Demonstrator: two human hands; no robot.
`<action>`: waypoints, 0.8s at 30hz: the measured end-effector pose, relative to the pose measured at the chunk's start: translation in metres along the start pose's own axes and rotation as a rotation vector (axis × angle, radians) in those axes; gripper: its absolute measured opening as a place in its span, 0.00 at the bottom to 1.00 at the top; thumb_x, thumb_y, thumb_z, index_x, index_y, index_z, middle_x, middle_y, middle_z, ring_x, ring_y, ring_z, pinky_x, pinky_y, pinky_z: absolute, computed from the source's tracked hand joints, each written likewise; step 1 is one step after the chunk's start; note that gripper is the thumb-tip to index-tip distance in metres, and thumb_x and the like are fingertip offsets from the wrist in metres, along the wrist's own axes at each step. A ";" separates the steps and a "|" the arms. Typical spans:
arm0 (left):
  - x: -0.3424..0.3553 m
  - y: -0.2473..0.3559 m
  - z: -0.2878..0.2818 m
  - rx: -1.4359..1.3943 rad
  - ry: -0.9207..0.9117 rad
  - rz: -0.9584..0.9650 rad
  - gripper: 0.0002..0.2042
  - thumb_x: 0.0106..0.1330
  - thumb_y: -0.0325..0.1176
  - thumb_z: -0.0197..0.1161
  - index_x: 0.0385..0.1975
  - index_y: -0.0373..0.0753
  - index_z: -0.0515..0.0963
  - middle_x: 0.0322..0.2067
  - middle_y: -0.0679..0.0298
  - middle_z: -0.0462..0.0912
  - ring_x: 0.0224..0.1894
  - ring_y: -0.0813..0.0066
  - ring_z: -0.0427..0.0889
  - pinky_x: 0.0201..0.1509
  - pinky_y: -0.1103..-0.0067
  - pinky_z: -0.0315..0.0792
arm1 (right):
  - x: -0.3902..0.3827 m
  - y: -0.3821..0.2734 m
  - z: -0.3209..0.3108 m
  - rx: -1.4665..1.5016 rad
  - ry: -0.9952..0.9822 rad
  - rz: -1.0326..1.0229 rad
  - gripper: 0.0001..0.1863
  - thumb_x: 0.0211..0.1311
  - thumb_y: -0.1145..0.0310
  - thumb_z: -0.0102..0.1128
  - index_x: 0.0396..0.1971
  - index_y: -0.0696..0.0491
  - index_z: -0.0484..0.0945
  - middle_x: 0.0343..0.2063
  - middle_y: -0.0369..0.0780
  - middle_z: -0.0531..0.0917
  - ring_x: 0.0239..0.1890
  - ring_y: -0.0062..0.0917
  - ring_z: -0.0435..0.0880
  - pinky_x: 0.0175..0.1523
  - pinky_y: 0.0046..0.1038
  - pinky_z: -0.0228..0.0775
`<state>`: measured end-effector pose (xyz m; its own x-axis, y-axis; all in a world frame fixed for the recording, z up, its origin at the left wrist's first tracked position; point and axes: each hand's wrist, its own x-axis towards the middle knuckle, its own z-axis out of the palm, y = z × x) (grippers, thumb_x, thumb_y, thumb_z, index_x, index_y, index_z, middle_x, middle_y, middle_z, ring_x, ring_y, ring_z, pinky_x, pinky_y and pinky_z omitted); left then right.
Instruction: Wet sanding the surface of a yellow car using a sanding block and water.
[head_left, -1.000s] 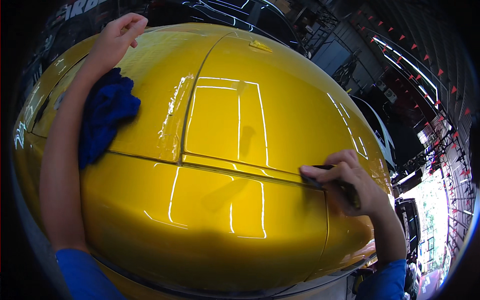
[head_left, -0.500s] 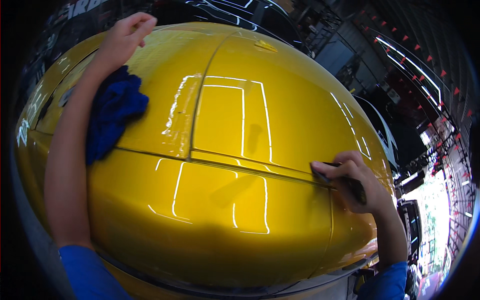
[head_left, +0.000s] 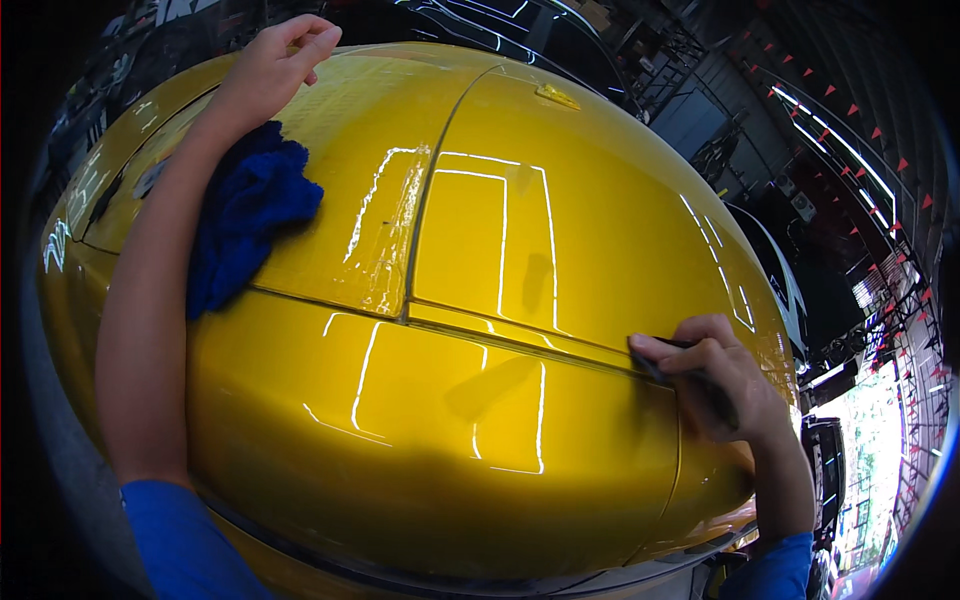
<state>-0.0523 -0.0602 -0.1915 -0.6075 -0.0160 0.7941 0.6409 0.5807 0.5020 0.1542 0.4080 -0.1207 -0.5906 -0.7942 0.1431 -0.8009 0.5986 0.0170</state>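
Head: white lettering [head_left: 178,10] beyond yellow car [head_left: 600,200]

"What lights the place?"

"White tube lights [head_left: 838,135], toward the left edge of a dark roof [head_left: 925,90]. Small red flags [head_left: 903,163] hang in strings there."

"And where is it brightest?"

"Past the roof's lower edge, at an opening [head_left: 870,470] almost washed out to white."

"Wall and floor?"

"A grey wall panel [head_left: 690,108] in shade; the floor [head_left: 72,480] is grey, too."
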 end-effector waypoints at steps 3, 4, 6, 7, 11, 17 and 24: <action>-0.003 -0.001 -0.008 0.044 -0.038 -0.025 0.19 0.72 0.47 0.56 0.45 0.34 0.77 0.29 0.66 0.79 0.28 0.80 0.77 0.35 0.81 0.73 | 0.007 -0.002 0.003 -0.003 0.001 -0.029 0.17 0.47 0.81 0.62 0.39 0.54 0.74 0.51 0.36 0.84 0.42 0.38 0.76 0.49 0.34 0.70; -0.003 0.000 -0.003 0.011 -0.026 -0.023 0.19 0.72 0.47 0.56 0.45 0.34 0.77 0.29 0.66 0.78 0.28 0.80 0.77 0.35 0.81 0.73 | 0.000 0.001 -0.002 -0.003 0.008 -0.018 0.17 0.47 0.82 0.62 0.40 0.55 0.74 0.51 0.36 0.84 0.41 0.37 0.76 0.48 0.34 0.70; 0.000 0.010 0.001 0.037 -0.043 -0.056 0.20 0.72 0.47 0.56 0.45 0.34 0.77 0.29 0.66 0.78 0.28 0.80 0.77 0.36 0.82 0.72 | 0.000 0.002 -0.003 0.000 0.016 -0.015 0.17 0.46 0.82 0.63 0.40 0.55 0.74 0.51 0.36 0.84 0.40 0.37 0.76 0.47 0.34 0.70; -0.002 0.009 -0.005 0.042 -0.041 -0.056 0.20 0.72 0.47 0.56 0.45 0.34 0.77 0.29 0.66 0.78 0.28 0.80 0.77 0.36 0.82 0.72 | 0.004 0.000 -0.001 0.003 0.017 -0.037 0.18 0.46 0.82 0.63 0.41 0.56 0.75 0.50 0.36 0.84 0.39 0.37 0.76 0.47 0.34 0.70; -0.004 0.005 -0.007 0.020 -0.059 -0.111 0.19 0.73 0.46 0.55 0.48 0.34 0.76 0.36 0.64 0.80 0.34 0.81 0.76 0.41 0.83 0.71 | -0.016 0.005 -0.005 -0.008 0.029 0.013 0.19 0.47 0.82 0.64 0.42 0.56 0.75 0.50 0.36 0.84 0.38 0.36 0.76 0.47 0.33 0.69; -0.006 -0.002 -0.013 -0.017 -0.093 -0.114 0.19 0.73 0.44 0.55 0.49 0.34 0.76 0.36 0.63 0.80 0.34 0.80 0.76 0.42 0.83 0.72 | -0.003 -0.002 -0.003 -0.021 -0.002 0.011 0.15 0.49 0.82 0.63 0.37 0.55 0.73 0.51 0.37 0.84 0.40 0.37 0.75 0.47 0.33 0.70; -0.001 -0.009 -0.014 -0.055 -0.113 -0.140 0.18 0.74 0.43 0.54 0.50 0.34 0.76 0.37 0.65 0.79 0.33 0.81 0.74 0.42 0.84 0.70 | -0.015 0.001 -0.002 0.010 0.046 0.081 0.15 0.52 0.82 0.60 0.41 0.55 0.75 0.49 0.38 0.84 0.39 0.37 0.76 0.47 0.34 0.71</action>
<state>-0.0506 -0.0766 -0.1922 -0.7393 -0.0007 0.6734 0.5690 0.5340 0.6253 0.1626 0.4207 -0.1209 -0.6487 -0.7371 0.1892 -0.7515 0.6597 -0.0066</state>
